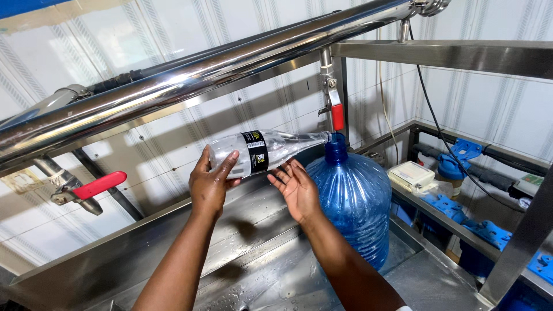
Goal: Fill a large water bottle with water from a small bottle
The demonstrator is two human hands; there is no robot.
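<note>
A large steel pipe (190, 75) runs overhead, and a wet steel surface (271, 270) lies below it. On that surface a big blue jug (354, 201) stands upright beneath a red-handled tap (336, 112). A clear bottle (259, 151) is held nearly level, its mouth touching the jug's neck. The left hand (210, 181) is closed around the bottle's base; the right hand (296, 187) is open, palm up, just beneath it. The mouth is best kept centred over the neck while the base is raised gently.

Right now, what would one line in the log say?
left hand: grips clear plastic bottle with black label, tipped sideways | mouth: at neck of big blue water jug | right hand: open under bottle
</note>
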